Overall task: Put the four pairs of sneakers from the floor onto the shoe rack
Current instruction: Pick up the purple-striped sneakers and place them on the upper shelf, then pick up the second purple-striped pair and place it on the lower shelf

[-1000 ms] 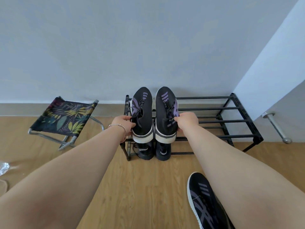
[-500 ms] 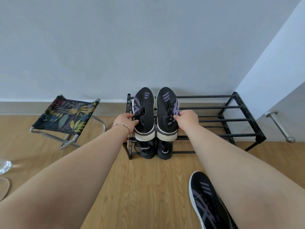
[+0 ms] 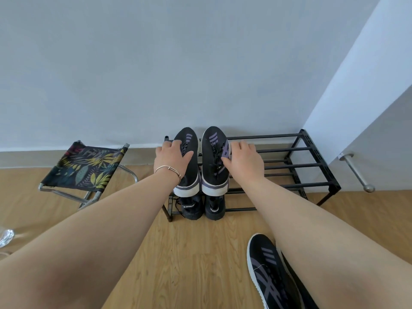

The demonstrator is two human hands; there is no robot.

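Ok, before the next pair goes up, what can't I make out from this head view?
- Sneaker on the floor: its heel is cut off by the bottom edge; any mate is hidden behind the right forearm.
- Black pair on the lower shelf: only the heels show; the purple-striped pair above covers the rest.
- Left hand and right hand: pressing or gripping is unclear.

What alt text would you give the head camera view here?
Two bare hands, left and right, rest on a pair of black sneakers on the top shelf of a black shoe rack; a second black pair sits below. Another sneaker lies on the wood floor.
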